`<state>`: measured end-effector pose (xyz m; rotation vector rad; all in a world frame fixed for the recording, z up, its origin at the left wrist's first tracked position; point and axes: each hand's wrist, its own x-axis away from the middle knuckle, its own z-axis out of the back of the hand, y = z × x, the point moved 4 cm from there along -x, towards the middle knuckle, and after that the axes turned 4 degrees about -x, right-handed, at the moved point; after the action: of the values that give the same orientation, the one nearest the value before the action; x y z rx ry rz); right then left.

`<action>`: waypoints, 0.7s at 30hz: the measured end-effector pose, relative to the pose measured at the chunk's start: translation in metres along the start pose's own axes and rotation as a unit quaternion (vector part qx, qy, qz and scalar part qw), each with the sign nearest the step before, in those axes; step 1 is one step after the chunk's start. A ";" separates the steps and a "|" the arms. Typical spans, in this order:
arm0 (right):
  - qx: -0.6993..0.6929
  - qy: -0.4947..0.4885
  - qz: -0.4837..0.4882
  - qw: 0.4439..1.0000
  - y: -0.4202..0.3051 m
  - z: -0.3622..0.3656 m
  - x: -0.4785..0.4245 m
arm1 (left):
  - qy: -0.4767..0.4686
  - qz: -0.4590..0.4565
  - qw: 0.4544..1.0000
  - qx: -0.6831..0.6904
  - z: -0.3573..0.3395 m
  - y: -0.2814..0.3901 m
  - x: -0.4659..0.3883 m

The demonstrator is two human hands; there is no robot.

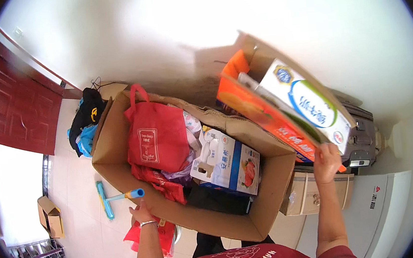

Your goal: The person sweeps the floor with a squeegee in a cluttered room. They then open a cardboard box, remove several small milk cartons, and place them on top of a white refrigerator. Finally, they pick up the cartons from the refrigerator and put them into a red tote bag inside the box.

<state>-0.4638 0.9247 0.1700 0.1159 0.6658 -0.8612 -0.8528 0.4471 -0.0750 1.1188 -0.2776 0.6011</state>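
Note:
My right hand (327, 163) grips the near end of an open orange fruit carton (277, 116), held tilted above the far right rim of a big cardboard box. Inside that carton lies a white milk carton (308, 107). The large open cardboard box (273, 193) stands before me. It holds a red fabric bag (158, 136) with a handle, a white-and-blue drink carton (228, 160) with strawberries pictured, and crumpled plastic bags (184, 171). My left hand (141, 213), thumb spread, is at the box's near left side, just below the blue end of a broom handle (136, 193); any contact is unclear.
The broom head (104, 200) stands on the tiled floor at left, near a red bag (155, 234). Clothes (88, 122) are heaped beyond the box. A grey suitcase (359, 131), a strapped carton (315, 193) and a white appliance (355, 215) stand at right. A wall rises behind.

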 end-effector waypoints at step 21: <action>-0.229 -0.199 0.111 0.946 -0.226 -0.008 0.024 | -0.281 -0.780 0.559 -0.031 -0.064 0.281 0.358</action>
<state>-0.6228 0.7629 0.1873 -0.3886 0.4442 -0.4740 -0.7313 0.7007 0.2884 1.0154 0.2318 -1.3998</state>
